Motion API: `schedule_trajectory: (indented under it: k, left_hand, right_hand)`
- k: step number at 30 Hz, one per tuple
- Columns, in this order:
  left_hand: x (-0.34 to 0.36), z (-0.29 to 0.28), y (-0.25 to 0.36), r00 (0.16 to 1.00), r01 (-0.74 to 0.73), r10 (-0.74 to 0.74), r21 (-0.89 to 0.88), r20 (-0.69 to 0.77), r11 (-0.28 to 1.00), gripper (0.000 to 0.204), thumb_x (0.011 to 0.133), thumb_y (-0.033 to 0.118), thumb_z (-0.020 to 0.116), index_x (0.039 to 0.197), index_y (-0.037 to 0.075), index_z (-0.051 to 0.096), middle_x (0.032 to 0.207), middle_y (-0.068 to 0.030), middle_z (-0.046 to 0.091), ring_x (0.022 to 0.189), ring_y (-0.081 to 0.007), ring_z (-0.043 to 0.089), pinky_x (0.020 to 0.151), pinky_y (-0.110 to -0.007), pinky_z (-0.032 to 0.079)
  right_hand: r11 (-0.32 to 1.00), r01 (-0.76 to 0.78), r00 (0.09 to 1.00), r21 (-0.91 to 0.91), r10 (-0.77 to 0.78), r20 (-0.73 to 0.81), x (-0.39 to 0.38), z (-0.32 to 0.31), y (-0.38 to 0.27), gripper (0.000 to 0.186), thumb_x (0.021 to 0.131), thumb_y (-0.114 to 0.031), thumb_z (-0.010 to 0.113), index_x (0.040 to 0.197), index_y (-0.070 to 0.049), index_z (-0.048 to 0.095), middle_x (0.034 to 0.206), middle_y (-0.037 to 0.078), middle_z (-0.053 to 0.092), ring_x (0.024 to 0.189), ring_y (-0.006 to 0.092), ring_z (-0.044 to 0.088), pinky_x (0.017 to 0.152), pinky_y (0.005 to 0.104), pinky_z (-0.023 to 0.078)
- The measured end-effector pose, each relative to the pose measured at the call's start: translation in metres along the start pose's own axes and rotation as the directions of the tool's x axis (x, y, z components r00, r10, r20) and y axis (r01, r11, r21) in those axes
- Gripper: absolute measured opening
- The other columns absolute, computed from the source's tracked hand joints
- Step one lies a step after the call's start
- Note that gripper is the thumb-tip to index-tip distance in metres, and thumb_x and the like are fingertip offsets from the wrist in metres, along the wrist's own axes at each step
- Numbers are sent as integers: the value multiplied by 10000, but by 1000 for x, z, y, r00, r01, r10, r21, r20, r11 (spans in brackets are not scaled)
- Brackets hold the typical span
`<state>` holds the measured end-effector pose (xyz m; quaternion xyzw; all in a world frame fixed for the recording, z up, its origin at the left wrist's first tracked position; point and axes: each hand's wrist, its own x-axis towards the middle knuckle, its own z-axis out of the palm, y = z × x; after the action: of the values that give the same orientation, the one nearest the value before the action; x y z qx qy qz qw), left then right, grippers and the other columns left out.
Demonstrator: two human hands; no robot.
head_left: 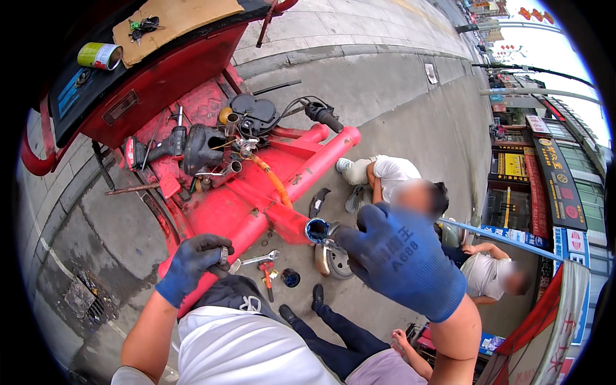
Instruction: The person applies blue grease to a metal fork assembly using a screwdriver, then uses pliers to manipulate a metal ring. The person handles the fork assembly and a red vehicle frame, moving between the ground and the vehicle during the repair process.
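Note:
My left hand [192, 269] in a blue and black glove grips a small metal roller bearing [223, 255] over the red tube [235, 236]. My right hand [401, 260], gloved alike, is curled beside the tube's open end [317, 230], which has blue grease inside; a thin metal piece shows at its fingertips, too hidden to name. On the red frame [212, 208] sit a cordless tool [168, 146], a handlebar grip [330, 122], cables and an orange hose [273, 179]. An adjustable wrench [260, 260], a red-handled tool [268, 282] and a pot of blue grease [290, 278] lie below.
A red seat box [138, 96] carries cardboard [192, 13], keys and a can [99, 56]. A crouching person [391, 168], a person at the right [481, 276] and another in dark trousers [340, 333] are nearby. Shopfronts [532, 186] line the street.

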<state>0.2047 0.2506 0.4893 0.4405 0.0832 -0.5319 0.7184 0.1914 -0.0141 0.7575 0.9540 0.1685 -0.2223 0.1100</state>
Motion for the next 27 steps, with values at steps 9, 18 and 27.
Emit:
schedule_trajectory:
  k: [9, 18, 27]
  left_hand:
    - [-8, 4, -1, 999, 49, -49, -3, 7, 999, 344, 899, 103, 632, 1199, -58, 583, 1000, -148, 685, 743, -197, 695, 649, -306, 598]
    - [0, 6, -5, 999, 7, -5, -39, 41, 999, 325, 880, 131, 655, 1136, -41, 551, 1062, -195, 667, 733, -207, 693, 608, -314, 612]
    - [3, 32, -1, 983, 125, -139, 113, 118, 986, 328, 882, 141, 651, 1124, -66, 571, 1037, -164, 665, 830, -208, 668, 726, -310, 583]
  right_hand:
    - [995, 93, 990, -36, -96, -104, 11, 1, 17, 280, 738, -159, 663, 1007, -90, 633, 816, 52, 572, 856, 224, 621, 674, 373, 487]
    - [980, -41, 990, 196, 66, -122, 1, -1, 35, 78, 754, -179, 700, 830, -195, 701, 729, 28, 507, 754, 176, 576, 588, 340, 448]
    - [894, -178, 946, 411, 270, -179, -47, 12, 30, 191, 736, -107, 715, 919, -118, 663, 747, 40, 522, 697, 211, 564, 620, 348, 426]
